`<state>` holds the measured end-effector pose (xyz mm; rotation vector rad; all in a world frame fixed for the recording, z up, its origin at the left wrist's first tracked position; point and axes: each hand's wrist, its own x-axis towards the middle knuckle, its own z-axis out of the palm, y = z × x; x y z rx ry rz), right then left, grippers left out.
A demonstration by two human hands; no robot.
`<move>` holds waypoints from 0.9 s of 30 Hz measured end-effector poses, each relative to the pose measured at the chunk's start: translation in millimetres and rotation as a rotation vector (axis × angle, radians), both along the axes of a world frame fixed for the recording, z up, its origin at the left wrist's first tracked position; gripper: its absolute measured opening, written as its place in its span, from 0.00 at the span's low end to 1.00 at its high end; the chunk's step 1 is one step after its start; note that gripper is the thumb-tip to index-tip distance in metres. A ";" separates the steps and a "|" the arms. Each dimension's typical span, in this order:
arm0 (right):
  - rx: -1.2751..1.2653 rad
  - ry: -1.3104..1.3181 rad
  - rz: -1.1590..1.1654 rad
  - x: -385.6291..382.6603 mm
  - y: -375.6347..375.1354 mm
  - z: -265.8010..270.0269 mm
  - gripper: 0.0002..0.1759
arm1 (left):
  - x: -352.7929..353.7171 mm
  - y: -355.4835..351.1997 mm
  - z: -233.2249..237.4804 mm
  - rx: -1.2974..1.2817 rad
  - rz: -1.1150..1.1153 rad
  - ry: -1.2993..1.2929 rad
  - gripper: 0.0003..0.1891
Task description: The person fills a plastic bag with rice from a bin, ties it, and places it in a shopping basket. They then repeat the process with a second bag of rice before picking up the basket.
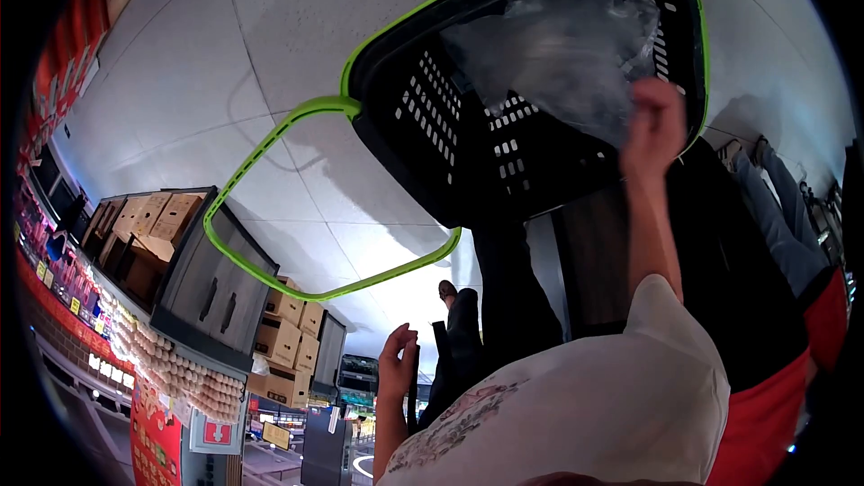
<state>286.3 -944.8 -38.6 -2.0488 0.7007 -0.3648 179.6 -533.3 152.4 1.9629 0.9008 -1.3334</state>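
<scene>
My right hand is over the near right side of a black shopping basket with lime-green trim. Its fingers are curled, slightly blurred, against the edge of a clear crumpled plastic bag lying in the basket. The basket's green handle is folded down to the left. Lower down, my left hand hangs near my body with fingers curled in, beside a narrow dark strip; I cannot tell if it grips that strip.
Grey cabinets with cardboard boxes stand at left, strings of pale round beads beside them. Garments hang at right near red cloth. Pale floor tiles surround the basket. A shoe shows below.
</scene>
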 end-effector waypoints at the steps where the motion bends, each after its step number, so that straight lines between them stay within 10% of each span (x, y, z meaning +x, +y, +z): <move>1: -0.010 -0.072 0.158 6.7 26.9 -3.0 0.10 | 0.4 -1.0 -3.5 -0.009 0.003 0.011 0.16; 6: 0.245 0.891 0.685 -41.5 125.4 -151.0 0.11 | 1.6 -11.1 -6.1 0.012 -0.006 0.063 0.17; 9: -0.176 0.643 0.537 -87.5 137.3 -265.5 0.17 | -3.2 -2.8 0.5 0.006 -0.004 0.066 0.17; 12: -0.037 0.956 0.355 -62.9 123.8 -295.9 0.16 | -3.0 1.4 -5.3 0.046 0.042 0.036 0.16; 20: 0.159 1.199 0.262 -46.9 109.4 -326.6 0.14 | -4.0 2.9 -17.9 0.020 -0.001 0.055 0.16; 27: 0.522 1.201 0.172 -65.4 90.2 -239.0 0.14 | -0.3 0.8 1.0 -0.007 0.052 0.001 0.16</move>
